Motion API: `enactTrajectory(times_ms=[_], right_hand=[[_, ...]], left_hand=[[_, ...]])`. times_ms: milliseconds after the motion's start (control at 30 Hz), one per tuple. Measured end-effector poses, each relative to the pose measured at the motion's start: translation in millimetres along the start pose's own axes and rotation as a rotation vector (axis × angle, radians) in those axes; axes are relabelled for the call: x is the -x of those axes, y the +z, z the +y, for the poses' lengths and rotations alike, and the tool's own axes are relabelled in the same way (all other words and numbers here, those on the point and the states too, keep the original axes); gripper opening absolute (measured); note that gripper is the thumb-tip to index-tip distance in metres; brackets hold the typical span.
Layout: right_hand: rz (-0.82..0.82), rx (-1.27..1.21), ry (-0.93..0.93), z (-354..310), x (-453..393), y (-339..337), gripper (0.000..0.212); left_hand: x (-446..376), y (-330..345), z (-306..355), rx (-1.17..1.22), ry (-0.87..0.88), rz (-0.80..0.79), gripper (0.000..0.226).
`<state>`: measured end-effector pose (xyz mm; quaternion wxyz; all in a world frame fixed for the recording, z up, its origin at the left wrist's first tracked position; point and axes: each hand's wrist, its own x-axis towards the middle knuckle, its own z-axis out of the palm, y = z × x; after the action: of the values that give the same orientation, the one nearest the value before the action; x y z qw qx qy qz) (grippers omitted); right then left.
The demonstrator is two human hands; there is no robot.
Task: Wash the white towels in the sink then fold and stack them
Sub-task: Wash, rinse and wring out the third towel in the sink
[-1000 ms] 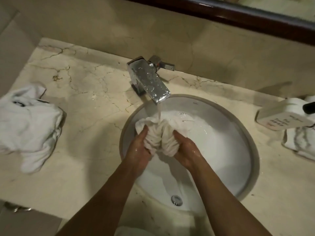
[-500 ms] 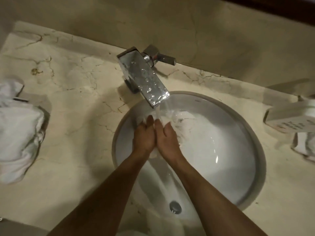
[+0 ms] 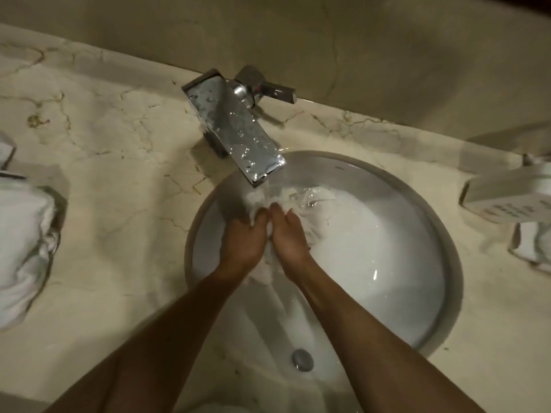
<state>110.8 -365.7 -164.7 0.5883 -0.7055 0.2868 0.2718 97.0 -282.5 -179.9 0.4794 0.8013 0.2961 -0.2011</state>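
Both hands grip one white towel [image 3: 301, 204] under the running tap. The left hand [image 3: 243, 242] and the right hand [image 3: 287, 236] lie side by side, knuckles up, with the fingers curled down into the wet cloth and the bunched fabric pressed between them. A second ago the hands were set apart, each holding its own gathered fold with the cloth standing up between the palms. They have since closed together until the index sides touch, and the grip is now narrow and compressive. Half a second ago the hands were already together, and the posture matches that one closely.

The towel sits at the back of the sink [image 3: 441, 234], directly below the spout of the faucet [image 3: 238, 135]. The water stream lands on the cloth just beyond the fingertips. A loose part of the towel spreads to the right of the right hand, and a strip trails below the wrists toward the drain [image 3: 302, 359].

Judgement: the closing of the hands indicates a squeeze or rub stroke within the wash step. Folding and stacking are not yet begun.

On the counter [image 3: 119, 174], a heap of white towels [image 3: 24, 239] lies at the left edge, well apart from the sink. A white box [image 3: 507, 195] rests on more white cloth [image 3: 533, 242] at the right edge.
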Motion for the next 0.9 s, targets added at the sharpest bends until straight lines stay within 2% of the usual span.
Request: enactTrajectory(times_ms=[67,100,133,167,200,233,267,333,400,467,533,600,700,767,900], right_hand=[[-0.093,0.132,-0.062,11,5,-11,0.038],[-0.055,0.268,-0.111,19,0,-20,0.039],[0.063,0.454,-0.172,22,-5,-29,0.042],[0.249,0.641,-0.241,28,-13,-37,0.045],[0.422,0.775,-0.322,35,-18,-41,0.047],[0.502,0.841,-0.394,45,-23,-43,0.049],[0.496,0.852,-0.433,54,-28,-42,0.054],[0.351,0.764,-0.42,67,-32,-38,0.065],[0.342,0.696,-0.428,72,-33,-33,0.06],[0.389,0.742,-0.462,72,-33,-27,0.041],[0.408,0.819,-0.495,73,-37,-24,0.031],[0.359,0.928,-0.542,78,-45,-25,0.027],[0.229,0.974,-0.443,71,-52,-26,0.028],[0.206,0.948,-0.404,64,-54,-27,0.031],[0.149,0.824,-0.317,60,-45,-24,0.04]], left_hand=[[-16,-2,-9,-0.134,0.088,0.106,0.061],[-19,0,-12,-0.242,0.16,0.11,0.07],[-22,8,-20,-0.38,0.267,0.102,0.073],[-23,15,-23,-0.511,0.385,0.132,0.065],[-21,22,-22,-0.546,0.413,0.083,0.053],[-18,26,-18,-0.544,0.412,0.01,0.048],[-16,27,-15,-0.527,0.409,-0.053,0.053],[-20,32,-22,-0.542,0.45,-0.073,0.068],[-23,32,-28,-0.579,0.506,-0.045,0.071],[-24,34,-36,-0.576,0.553,0.014,0.064],[-26,37,-42,-0.631,0.59,0.079,0.055],[-25,38,-45,-0.705,0.616,0.119,0.047],[-30,38,-42,-0.777,0.639,0.132,0.039],[-38,37,-36,-0.744,0.56,0.061,0.032],[-36,26,-32,-0.735,0.279,0.05,0.046]])
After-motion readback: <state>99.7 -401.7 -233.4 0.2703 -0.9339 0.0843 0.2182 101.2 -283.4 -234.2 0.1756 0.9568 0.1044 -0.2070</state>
